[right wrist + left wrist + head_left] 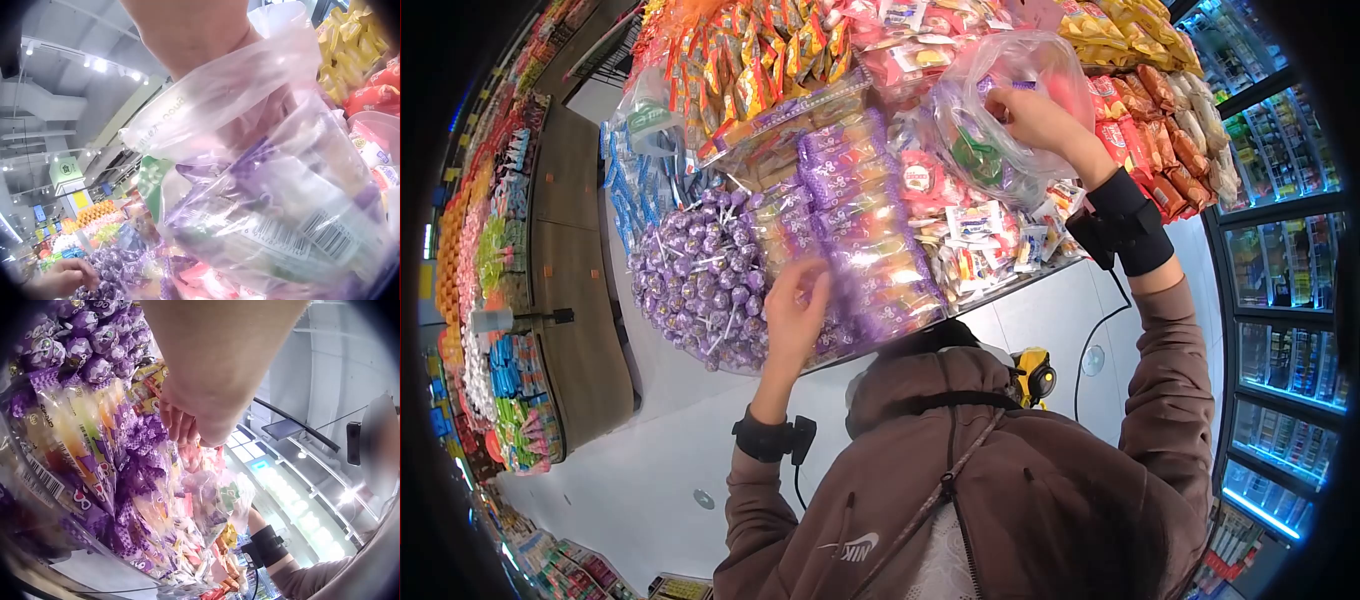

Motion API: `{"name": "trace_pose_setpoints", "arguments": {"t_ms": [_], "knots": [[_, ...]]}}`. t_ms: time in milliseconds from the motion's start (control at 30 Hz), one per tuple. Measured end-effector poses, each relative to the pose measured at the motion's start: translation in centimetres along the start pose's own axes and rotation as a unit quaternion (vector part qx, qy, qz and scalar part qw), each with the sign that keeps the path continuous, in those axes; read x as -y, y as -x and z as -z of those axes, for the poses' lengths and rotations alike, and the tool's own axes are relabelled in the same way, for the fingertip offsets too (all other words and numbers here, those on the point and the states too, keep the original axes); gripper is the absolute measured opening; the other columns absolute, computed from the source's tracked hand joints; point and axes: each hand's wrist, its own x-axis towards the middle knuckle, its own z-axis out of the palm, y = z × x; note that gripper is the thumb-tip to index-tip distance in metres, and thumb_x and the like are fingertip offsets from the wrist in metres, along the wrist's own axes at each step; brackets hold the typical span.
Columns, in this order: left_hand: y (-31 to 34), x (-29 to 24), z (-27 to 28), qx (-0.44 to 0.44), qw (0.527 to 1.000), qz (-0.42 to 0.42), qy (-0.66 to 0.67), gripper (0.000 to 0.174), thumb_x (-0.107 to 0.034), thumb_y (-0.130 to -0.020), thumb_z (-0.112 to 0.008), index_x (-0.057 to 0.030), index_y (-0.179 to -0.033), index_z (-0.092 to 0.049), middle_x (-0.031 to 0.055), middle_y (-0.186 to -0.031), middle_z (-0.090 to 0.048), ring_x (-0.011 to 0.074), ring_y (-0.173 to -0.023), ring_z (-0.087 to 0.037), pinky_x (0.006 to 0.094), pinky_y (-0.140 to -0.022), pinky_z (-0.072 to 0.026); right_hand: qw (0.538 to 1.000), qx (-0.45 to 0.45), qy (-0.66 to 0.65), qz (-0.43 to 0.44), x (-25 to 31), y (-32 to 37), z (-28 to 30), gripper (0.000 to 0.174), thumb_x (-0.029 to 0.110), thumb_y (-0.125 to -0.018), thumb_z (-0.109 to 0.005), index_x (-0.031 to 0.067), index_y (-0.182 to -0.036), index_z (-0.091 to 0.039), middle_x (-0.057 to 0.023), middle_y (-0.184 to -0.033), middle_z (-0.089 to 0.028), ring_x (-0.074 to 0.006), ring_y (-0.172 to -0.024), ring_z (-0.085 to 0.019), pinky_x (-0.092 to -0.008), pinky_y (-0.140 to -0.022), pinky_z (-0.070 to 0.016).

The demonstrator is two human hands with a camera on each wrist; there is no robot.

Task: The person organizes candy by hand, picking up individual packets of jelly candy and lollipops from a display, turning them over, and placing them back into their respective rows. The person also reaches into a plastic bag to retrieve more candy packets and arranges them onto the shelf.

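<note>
My right hand (1035, 120) reaches into the mouth of a clear plastic bag (206, 94); its film covers the fingers, and I cannot tell what they hold. Purple-edged packs (275, 206) with barcodes and a green piece (978, 155) show through the bag. Above the near side of the display, my left hand (795, 305) has loosely bent fingers and nothing in its grasp. Beneath and beside it lie rows of purple-and-clear jelly packs (865, 215). A heap of purple-wrapped lollipops (700, 265) sits to its left.
Pink and white sweets (975, 235) lie below the bag, red and brown packets (1155, 140) to its right. Orange and yellow packets (755, 60) fill the far side. A clear divider (790, 115) stands behind the jelly packs. Lit glass-front coolers (1280, 250) line the right.
</note>
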Motion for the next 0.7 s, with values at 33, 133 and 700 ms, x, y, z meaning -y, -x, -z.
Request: {"name": "trace_pose_setpoints", "arguments": {"t_ms": [33,133,700], "knots": [[-0.1,0.0,0.1,0.0,1.0,0.007,0.003,0.017,-0.004,-0.076,-0.06,-0.0036,-0.093,-0.06,0.0057,-0.086,-0.06,0.0135,-0.066,-0.052,0.0235,-0.06,-0.0433,1.0,-0.001,0.012,-0.001,0.0,-0.2,-0.1,0.018,0.009,-0.072,-0.057,0.0015,-0.089,-0.057,-0.0141,-0.079,-0.061,-0.0293,-0.075,-0.059,-0.0359,-0.068,-0.0461],[-0.6,0.1,0.3,-0.002,1.0,0.002,-0.017,0.016,-0.005,-0.077,-0.059,-0.0034,-0.093,-0.06,0.0062,-0.085,-0.06,0.0142,-0.071,-0.054,0.0247,-0.064,-0.0437,0.994,0.005,0.091,-0.054,0.8,0.1,0.2,0.016,0.009,-0.069,-0.057,0.0025,-0.084,-0.06,-0.0168,-0.083,-0.062,-0.0318,-0.077,-0.06,-0.0404,-0.068,-0.0468],[-1.7,-1.7,0.0,0.012,0.999,-0.029,-0.005,0.017,-0.004,-0.077,-0.059,-0.0015,-0.094,-0.059,0.0091,-0.09,-0.061,0.0177,-0.082,-0.058,0.0274,-0.074,-0.0444,0.916,-0.372,-0.146,-0.03,5.8,4.7,5.1,0.013,0.007,-0.078,-0.057,0.0006,-0.089,-0.053,-0.0115,-0.084,-0.063,-0.024,-0.076,-0.062,-0.0317,-0.069,-0.0498]]}}
